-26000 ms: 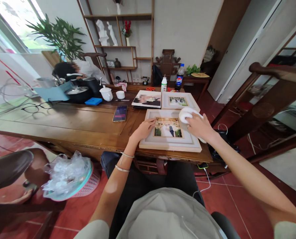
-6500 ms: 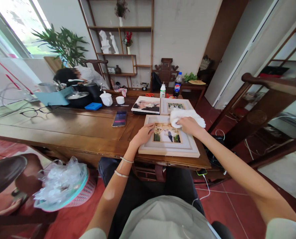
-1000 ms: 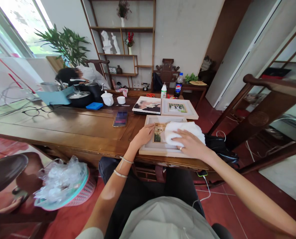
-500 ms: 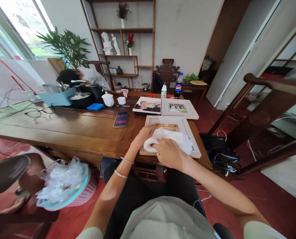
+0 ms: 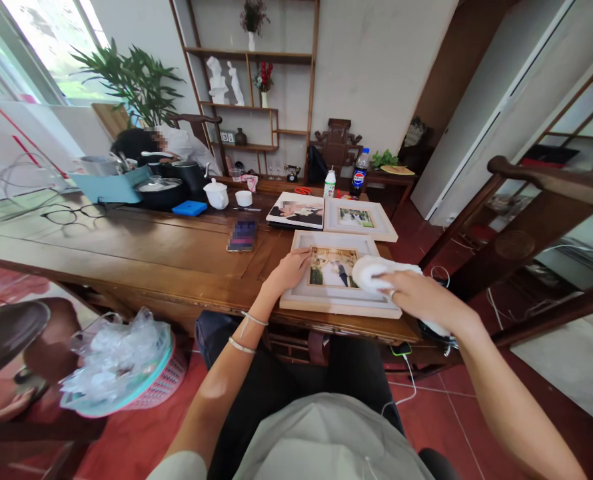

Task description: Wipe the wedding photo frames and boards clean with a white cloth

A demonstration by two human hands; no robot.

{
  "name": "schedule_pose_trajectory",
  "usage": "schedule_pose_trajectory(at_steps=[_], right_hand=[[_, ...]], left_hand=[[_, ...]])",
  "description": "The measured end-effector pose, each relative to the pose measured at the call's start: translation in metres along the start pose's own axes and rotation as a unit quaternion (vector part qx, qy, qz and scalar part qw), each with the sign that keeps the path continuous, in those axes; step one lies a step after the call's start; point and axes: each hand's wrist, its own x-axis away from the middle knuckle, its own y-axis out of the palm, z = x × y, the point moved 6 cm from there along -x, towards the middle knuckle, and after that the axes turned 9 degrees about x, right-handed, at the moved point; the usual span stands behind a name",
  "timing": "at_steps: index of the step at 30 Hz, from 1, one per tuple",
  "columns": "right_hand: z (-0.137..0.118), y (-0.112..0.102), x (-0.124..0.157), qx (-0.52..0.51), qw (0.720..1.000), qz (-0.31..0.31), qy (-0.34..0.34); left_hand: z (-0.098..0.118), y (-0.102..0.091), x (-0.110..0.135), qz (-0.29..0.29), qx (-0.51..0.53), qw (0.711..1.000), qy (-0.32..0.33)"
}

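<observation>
A pale wooden picture frame [image 5: 339,309] lies flat at the table's near right edge, with a small photo [image 5: 332,269] inside a wide white mat. My left hand [image 5: 289,268] rests on the frame's left side, fingers stretched towards the photo. Bunched in my right hand [image 5: 416,293] is a white cloth [image 5: 371,272], which covers part of the frame's right side and hangs past its edge. Behind it lie a second framed photo [image 5: 355,218] and a flat picture panel [image 5: 296,211].
A phone [image 5: 242,235] lies left of the frame. Further back stand a white lidded pot [image 5: 216,195], a cup [image 5: 244,198], a white bottle [image 5: 329,183] and a cola bottle [image 5: 359,175]. A basket of plastic bags [image 5: 161,383] sits on the floor. A person rests at the far side.
My right hand has swept the cloth rightwards across the frame, uncovering the photo. My left hand stays at the frame's left side.
</observation>
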Motion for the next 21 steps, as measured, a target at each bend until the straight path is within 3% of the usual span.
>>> schedule_pose_trajectory(at_steps=[2,5,6,8,12,15,18,21], right_hand=[[0.028,-0.015,-0.014,-0.040,0.994,0.095,0.045],[0.061,-0.032,-0.042,-0.040,0.945,0.284,0.159],[0.065,-0.033,-0.053,-0.035,0.926,0.332,0.178],[0.058,-0.028,-0.082,-0.032,0.917,0.368,0.151],[-0.001,-0.003,-0.139,0.018,0.957,0.283,-0.061],[-0.051,0.017,-0.159,0.078,0.958,0.193,-0.198],[-0.073,0.027,-0.166,0.091,0.960,0.159,-0.211],[-0.069,0.032,-0.164,0.095,0.967,0.142,-0.186]], left_hand=[[0.000,0.000,-0.001,0.000,-0.001,1.000,-0.002],[-0.002,0.001,-0.001,0.002,-0.001,1.000,-0.004],[-0.003,0.002,-0.001,0.002,-0.001,1.000,-0.005],[-0.004,0.003,-0.001,0.005,0.000,1.000,-0.006],[-0.005,0.003,-0.001,0.010,0.004,1.000,-0.005],[-0.003,0.001,-0.001,0.015,0.005,1.000,-0.003],[-0.001,-0.001,-0.001,0.010,0.002,1.000,-0.001],[0.001,-0.002,-0.002,0.007,0.005,1.000,0.005]])
